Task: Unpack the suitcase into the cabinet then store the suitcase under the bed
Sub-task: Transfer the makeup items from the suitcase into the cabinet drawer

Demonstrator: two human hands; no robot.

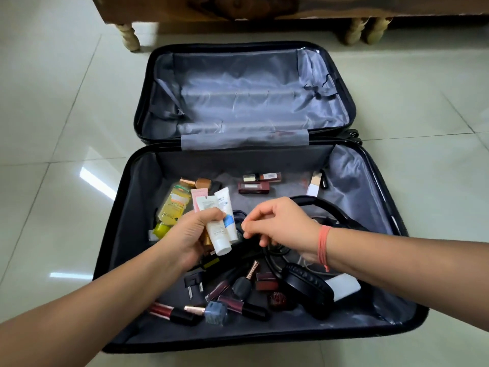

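The suitcase [137,207] is lying fully open on the tiled floor [53,133] with both halves flat. The far half is showing only its grey lining, and the near half is being filled with small things. Above the near half, a bundle of cosmetic tubes [217,234], two white ones and a pink one behind them, is being gripped by the left hand [193,234], the fingers being curled round the tubes and the thumb pressed on the front. The right hand [280,223] is being held just beside it, over a black cable [275,251]. Its fingers [254,215] are bent and the thumb is drawn close to the index finger, but it cannot be told whether anything is being pinched between them. A red thread bracelet [324,245] is being worn on the right wrist. Near the left wall, a yellow bottle [173,207] is lying on its side. Black headphones [308,286] are lying at the right, one ear cup touching a white block [344,284]. Toward the near edge, a black plug [194,280], a dark nail polish bottle [242,286], a grey-blue nail polish bottle [215,312] and lip gloss tubes [172,312] are lying scattered. Two dark red lipstick cases [254,187] are lying near the hinge wall. Beyond the suitcase, a wooden piece of furniture [238,6] is standing on turned legs [131,35].
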